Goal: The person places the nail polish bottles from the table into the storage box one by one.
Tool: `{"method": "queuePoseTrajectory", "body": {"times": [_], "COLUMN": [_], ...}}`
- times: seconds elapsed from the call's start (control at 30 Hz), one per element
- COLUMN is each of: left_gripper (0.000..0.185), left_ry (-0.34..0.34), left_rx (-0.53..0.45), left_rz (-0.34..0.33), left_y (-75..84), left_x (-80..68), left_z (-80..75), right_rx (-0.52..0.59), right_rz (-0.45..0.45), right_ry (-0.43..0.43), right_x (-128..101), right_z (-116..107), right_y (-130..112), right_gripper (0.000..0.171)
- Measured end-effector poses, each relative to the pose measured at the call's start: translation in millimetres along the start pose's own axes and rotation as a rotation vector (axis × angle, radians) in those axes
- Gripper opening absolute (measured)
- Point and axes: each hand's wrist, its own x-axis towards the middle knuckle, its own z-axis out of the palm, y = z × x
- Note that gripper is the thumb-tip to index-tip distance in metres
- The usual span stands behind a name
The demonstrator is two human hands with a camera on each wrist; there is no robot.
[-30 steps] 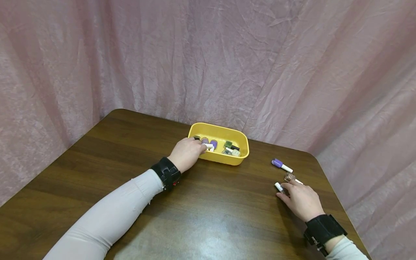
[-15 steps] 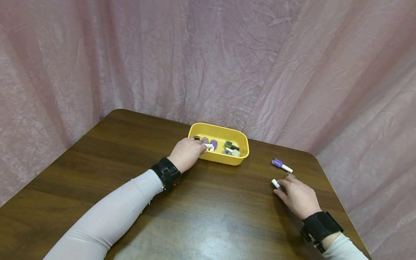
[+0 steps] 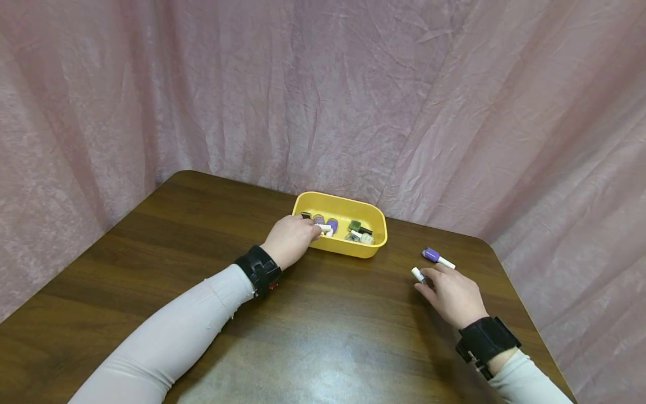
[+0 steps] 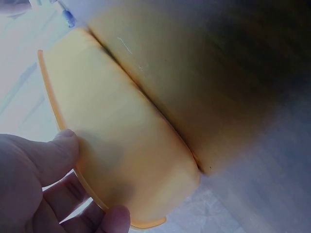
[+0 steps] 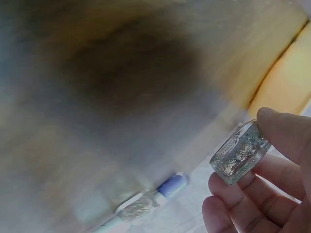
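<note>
Lifted and carried left toward the yellow tray (image 3: 375,247) since the earlier frames, a glitter bottle (image 5: 239,152) is pinched in the fingers (image 5: 285,136) of the right hand (image 3: 451,293), just above the worktop (image 3: 323,325). A purple bottle (image 3: 437,257) lies beside it. The tray's near rim is gripped by the left hand (image 3: 291,238).

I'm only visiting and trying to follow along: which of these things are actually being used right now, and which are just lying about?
In use:
- right hand pinching a glitter polish bottle
- left hand gripping the rim of the yellow tub

Lying about:
- purple bottle on the table
- small bottles already in the tub
- pink curtain behind
</note>
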Motion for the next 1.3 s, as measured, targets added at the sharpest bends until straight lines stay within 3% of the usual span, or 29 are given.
{"method": "queuePoseTrajectory", "body": {"times": [0.97,1.3], "left_gripper": [0.010,0.011], "left_ry": [0.017,0.005], "left_rx": [0.005,0.005], "left_rz": [0.008,0.002], "left_y": [-0.7,-1.2], "left_x": [-0.4,0.5], "left_z": [0.2,1.4], "right_rx": [0.021,0.030], "right_rz": [-0.055,-0.058], "right_ry": [0.076,0.057], "right_x": [51.0,67.5], "right_z": [-12.2,-14.9], "right_y": [-27.5,-36.6], "right_gripper": [0.027,0.023]}}
